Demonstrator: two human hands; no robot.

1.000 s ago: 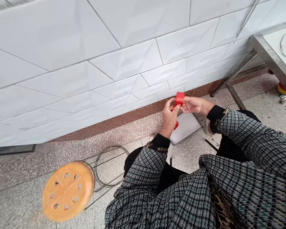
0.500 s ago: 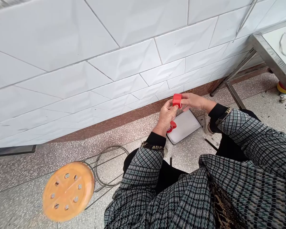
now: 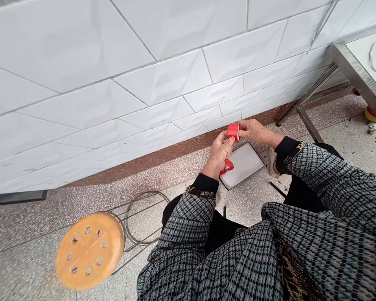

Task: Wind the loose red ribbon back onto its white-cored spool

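Observation:
A glossy red roll [image 3: 233, 131], ribbon or tape by its look, is held up between my two hands, its pale inner core showing on the right side. My left hand [image 3: 218, 154] pinches the roll from the left and below, thumb on its lower front. At the right edge, the fingers of my right hand [image 3: 257, 132] are closed on the rim, some fingertips hidden by the roll. Just under my left palm shows a red looped piece [image 3: 227, 166] with small dark marks; what it is I cannot make out. Behind and below lies a flat white panel [image 3: 246, 165] with dark edges.
A round orange stool seat [image 3: 90, 251] with holes and metal legs [image 3: 140, 217] is at lower left. A metal-framed table [image 3: 352, 69] stands at right. White tiles [image 3: 172, 79] cover the wall ahead. Dark scraps litter the speckled floor [image 3: 338, 142].
The roll has turned slightly, so more of its pale core shows. My right fingers have shifted a little on its edge, and the red loop below my left palm appears more open.

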